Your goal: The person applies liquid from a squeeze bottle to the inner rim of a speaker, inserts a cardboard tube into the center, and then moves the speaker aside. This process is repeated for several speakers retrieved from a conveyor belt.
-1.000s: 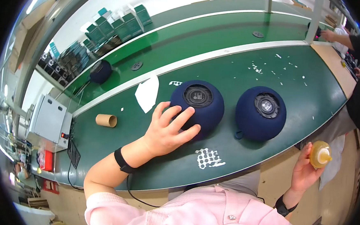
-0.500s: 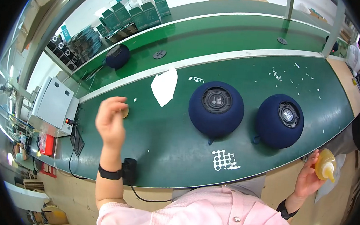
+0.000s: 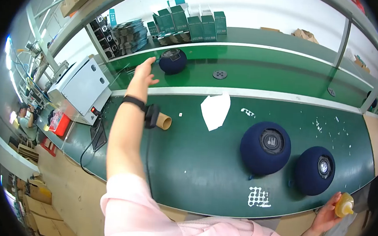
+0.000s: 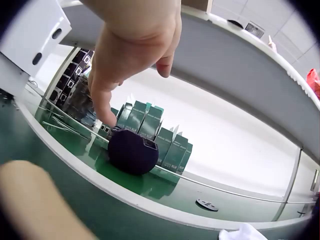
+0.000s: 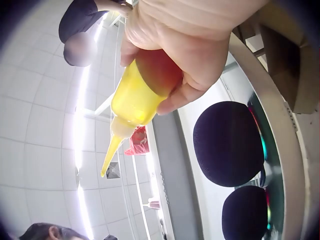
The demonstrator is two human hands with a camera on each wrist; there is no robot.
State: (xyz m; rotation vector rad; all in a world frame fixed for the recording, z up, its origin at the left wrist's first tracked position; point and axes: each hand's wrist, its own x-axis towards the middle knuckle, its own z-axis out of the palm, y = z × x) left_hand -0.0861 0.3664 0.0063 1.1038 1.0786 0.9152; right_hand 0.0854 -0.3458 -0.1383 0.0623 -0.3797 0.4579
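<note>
My left hand [image 3: 144,74] [image 4: 132,55] reaches over the table's back rail, fingers extended downward. Its fingertips are at the left top edge of a small dark blue round speaker [image 3: 173,61] [image 4: 132,152]; whether they touch it I cannot tell. My right hand [image 3: 325,218] [image 5: 185,45] grips a yellow squeeze bottle [image 3: 344,205] [image 5: 137,95] with a narrow nozzle, off the table's front edge. Two larger dark blue round speakers [image 3: 265,148] [image 3: 314,171] stand on the green table [image 3: 203,171], their black round recesses facing up.
A cardboard tube [image 3: 163,121], a white sheet [image 3: 215,111] and a perforated white scrap [image 3: 258,197] lie on the table. A grey machine [image 3: 80,89] stands at the left. Green boxes [image 3: 194,27] line the back shelf; a metal post [image 3: 343,43] rises at the right.
My left hand has left the nearer large speaker and moved left, then forward to the small one at the back. The head view has shifted left. The right hand still holds the bottle.
</note>
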